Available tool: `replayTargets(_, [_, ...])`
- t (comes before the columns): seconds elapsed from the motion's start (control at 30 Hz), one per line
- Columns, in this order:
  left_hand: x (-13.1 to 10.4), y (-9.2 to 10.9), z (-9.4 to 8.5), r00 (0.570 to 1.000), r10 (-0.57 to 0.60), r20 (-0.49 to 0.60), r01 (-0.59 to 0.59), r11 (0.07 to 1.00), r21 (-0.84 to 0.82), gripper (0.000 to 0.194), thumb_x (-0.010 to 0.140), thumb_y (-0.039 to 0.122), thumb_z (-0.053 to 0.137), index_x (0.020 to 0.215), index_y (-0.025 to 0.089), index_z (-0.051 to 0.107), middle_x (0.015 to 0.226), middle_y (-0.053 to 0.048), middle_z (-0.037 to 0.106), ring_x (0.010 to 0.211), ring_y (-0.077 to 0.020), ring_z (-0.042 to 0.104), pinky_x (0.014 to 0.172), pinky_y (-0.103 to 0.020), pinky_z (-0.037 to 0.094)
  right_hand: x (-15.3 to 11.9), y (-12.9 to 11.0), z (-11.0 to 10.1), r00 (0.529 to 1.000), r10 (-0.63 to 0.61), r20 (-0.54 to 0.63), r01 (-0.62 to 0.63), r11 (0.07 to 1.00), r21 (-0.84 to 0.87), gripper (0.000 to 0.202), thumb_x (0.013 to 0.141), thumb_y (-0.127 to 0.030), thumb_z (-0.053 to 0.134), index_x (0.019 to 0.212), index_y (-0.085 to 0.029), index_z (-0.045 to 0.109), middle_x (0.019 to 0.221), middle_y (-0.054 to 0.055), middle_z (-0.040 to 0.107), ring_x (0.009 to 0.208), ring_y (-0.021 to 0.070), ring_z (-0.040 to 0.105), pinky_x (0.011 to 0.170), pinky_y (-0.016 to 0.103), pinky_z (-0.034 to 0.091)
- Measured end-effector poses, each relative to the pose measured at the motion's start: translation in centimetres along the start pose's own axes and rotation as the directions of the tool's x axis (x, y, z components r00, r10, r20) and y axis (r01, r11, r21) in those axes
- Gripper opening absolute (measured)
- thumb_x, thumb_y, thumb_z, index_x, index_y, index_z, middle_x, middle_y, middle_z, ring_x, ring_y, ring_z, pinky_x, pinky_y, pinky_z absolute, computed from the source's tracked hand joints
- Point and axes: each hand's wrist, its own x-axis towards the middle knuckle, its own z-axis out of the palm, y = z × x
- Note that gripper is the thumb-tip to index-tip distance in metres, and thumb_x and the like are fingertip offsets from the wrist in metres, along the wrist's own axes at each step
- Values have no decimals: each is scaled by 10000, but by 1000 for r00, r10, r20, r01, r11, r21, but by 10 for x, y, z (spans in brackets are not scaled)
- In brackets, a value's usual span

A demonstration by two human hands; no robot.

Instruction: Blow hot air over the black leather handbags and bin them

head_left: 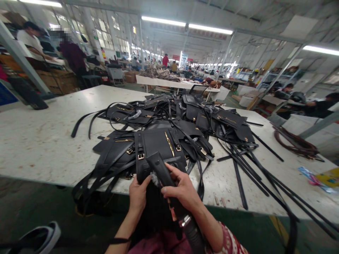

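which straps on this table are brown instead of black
The coiled straps, lying near the table's right end. They alone are brown and looped together; the other straps are black and trail around the black bags.

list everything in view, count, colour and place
bags: many, black, on table
table: one, off-white, centre
loose straps: many, black, over table's front edge
coiled straps: one bundle, brown, table's right
packet: one, yellow, far right
cloth heap: one, beige, behind
boxes: several, brown, back left
lights: several, white, overhead
people: several, varied, background
ridged tube: one, black, bottom centre
left hand: one, bare, holding nearest bag
right hand: one, bare, holding black piece
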Motion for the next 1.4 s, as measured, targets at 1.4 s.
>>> replayTargets(1.4, [4,-13,70,257,9,966,-920,308,242,616,709,114,516,1299,171,347,1324,-97,414,1227,-211,358,1024,-409,323,-78,-6,-112,928,366,-71,-372,892,-258,453,643,-156,621,1091,-184,559,598,-42,530,424,97,498,356,154,383])
